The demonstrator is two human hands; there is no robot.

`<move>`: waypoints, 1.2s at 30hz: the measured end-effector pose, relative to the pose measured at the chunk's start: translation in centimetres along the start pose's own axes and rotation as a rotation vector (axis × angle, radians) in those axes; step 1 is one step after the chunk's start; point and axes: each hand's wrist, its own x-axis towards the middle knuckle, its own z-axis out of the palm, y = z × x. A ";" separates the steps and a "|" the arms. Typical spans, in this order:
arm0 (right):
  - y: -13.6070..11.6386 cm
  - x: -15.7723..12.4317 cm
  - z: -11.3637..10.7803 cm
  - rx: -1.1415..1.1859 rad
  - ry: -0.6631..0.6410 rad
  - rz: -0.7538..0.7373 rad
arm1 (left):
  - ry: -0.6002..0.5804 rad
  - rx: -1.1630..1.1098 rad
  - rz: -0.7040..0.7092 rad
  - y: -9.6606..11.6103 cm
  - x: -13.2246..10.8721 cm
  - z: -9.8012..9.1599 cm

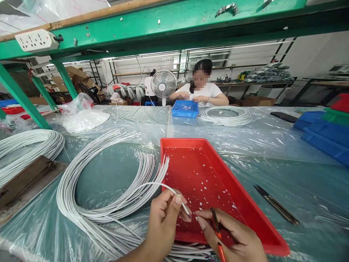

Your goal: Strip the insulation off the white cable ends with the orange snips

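A white cable (169,187) is pinched in my left hand (167,214) between thumb and fingers, its stripped end with thin wires pointing right. My right hand (234,236) is closed around an orange-and-black hand tool (219,234), its working end partly hidden by the fingers. The right thumb and index finger come together close to the cable's end, by a tiny whitish bit. Both hands are over the near part of a red tray (201,171), which is strewn with small white scraps. A coiled bundle of white cables (68,182) lies left of the tray, loose ends resting at its rim.
Metal snips (276,204) lie right of the tray. Another cable coil (51,143) and a rusty metal block (29,174) sit at left. Across the table a person (201,87) works by a blue tray (185,113) and a cable coil (225,120). A green shelf beam (152,27) crosses overhead.
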 end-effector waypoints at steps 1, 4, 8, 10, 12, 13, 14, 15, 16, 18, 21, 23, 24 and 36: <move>0.0 0.1 -0.1 -0.010 0.000 -0.036 | -0.005 0.028 0.010 0.0 -0.1 0.0; 0.1 0.2 -0.3 -0.004 -0.062 -0.120 | -0.039 0.083 0.024 -0.2 -0.2 -0.1; 0.0 0.2 -0.3 -0.028 -0.125 -0.185 | -0.081 0.127 0.021 -0.4 -0.2 -0.2; -0.1 0.3 -0.3 -0.084 -0.155 -0.210 | -0.097 0.142 0.018 -0.5 -0.2 -0.2; -0.2 0.4 -0.4 -0.150 -0.191 -0.234 | -0.110 0.155 0.019 -0.5 -0.2 -0.1; -0.2 0.4 -0.5 -0.179 -0.210 -0.243 | -0.113 0.160 0.019 -0.6 -0.2 -0.1; -0.2 0.5 -0.6 -0.205 -0.227 -0.250 | -0.119 0.165 0.018 -0.6 -0.2 -0.1; -0.2 0.5 -0.7 -0.228 -0.243 -0.256 | -0.122 0.170 0.015 -0.7 -0.2 -0.2; -0.2 0.5 -0.8 -0.250 -0.256 -0.263 | -0.125 0.173 0.011 -0.8 -0.2 -0.2; -0.1 0.6 -0.9 -0.291 -0.275 -0.292 | -0.125 0.175 -0.001 -1.0 -0.2 -0.2; -0.1 0.6 -1.0 -0.349 -0.301 -0.361 | -0.132 0.165 -0.021 -1.2 -0.2 -0.3; -0.3 0.7 -1.0 -0.394 -0.310 -0.394 | -0.142 0.156 -0.028 -1.1 -0.2 -0.2; -0.4 0.7 -1.0 -0.411 -0.308 -0.399 | -0.150 0.147 -0.031 -1.0 -0.2 -0.2; 0.8 0.6 -0.1 0.067 -0.241 0.033 | -0.226 -0.066 -0.054 -0.7 -0.1 -0.1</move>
